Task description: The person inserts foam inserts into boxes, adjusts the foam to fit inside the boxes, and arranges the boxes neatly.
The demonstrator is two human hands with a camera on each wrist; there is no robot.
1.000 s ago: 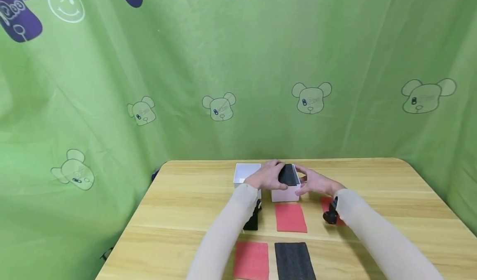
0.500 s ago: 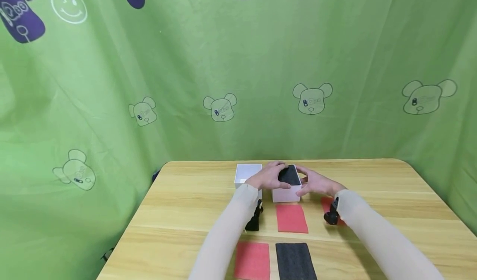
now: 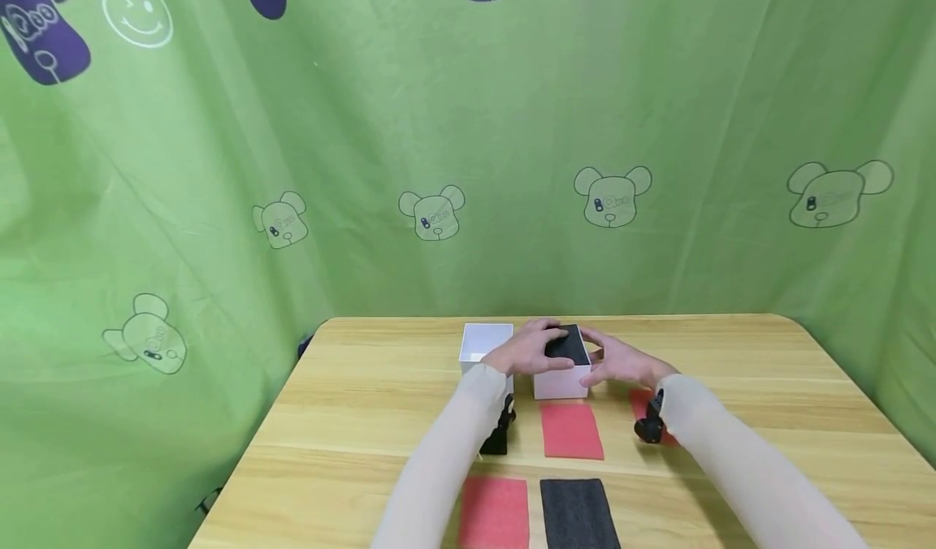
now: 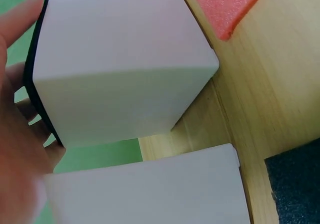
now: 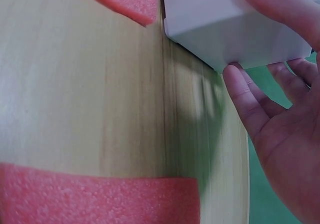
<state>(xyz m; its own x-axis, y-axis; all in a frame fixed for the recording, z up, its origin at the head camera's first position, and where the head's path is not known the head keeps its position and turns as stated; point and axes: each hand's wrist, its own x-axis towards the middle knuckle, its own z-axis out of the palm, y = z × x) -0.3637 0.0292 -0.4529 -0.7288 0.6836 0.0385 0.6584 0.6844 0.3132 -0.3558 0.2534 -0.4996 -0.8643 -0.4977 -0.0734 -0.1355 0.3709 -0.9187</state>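
Note:
A white box (image 3: 561,384) stands at the back of the table with a black foam sheet (image 3: 570,346) across its top. Fingers spread, my left hand (image 3: 525,349) lies over that foam, its thumb along the front edge. From the right side, my right hand (image 3: 625,360) grips the same box; in the right wrist view its thumb is on one white face and its fingers are around the side. Immediately left stands a second white box (image 3: 474,342), open at the top and partly hidden by my left hand and wrist.
Red foam pieces lie in front of the boxes (image 3: 573,431), near my left forearm (image 3: 495,512) and under my right wrist (image 3: 639,403). Black foam pieces lie at the front (image 3: 580,515) and beside my left wrist (image 3: 496,443). A green curtain (image 3: 512,248) hangs behind the wooden table (image 3: 351,403).
A grey strip that showed along the right of the black foam has gone, and the foam now fills the box's top. My left thumb has shifted slightly right; my right hand keeps its place.

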